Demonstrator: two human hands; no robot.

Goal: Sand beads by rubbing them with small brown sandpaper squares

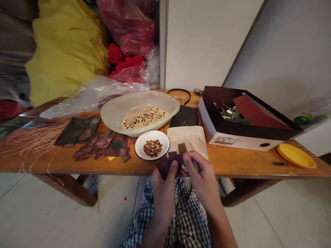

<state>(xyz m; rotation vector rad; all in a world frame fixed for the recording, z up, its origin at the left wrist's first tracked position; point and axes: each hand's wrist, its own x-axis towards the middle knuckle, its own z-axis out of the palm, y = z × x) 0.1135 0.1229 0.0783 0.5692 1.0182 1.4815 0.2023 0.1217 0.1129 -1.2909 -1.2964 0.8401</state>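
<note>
Pale strings (38, 136) fan over the bench's (139, 168) left end, next to a dark sheet (76, 130). Beside it lie brown scraps (103, 144) in a loose heap. Then comes an oval basin (110, 112) with beads (148, 119) spread over its floor, and just in front of it a small white bowl (138, 146) of mixed beads. Near the bowl, above the bench's front edge, the left hand (164, 182) is curled closed, thumb pressed on dark brown pieces (163, 167). Beyond are a black sheet (184, 115) and a cream pad (192, 136). The right hand (203, 174), fingers bent, pinches a brown strip (182, 148) against those pieces. Farther right stand a box (248, 142) and a yellow dish (297, 156).
</note>
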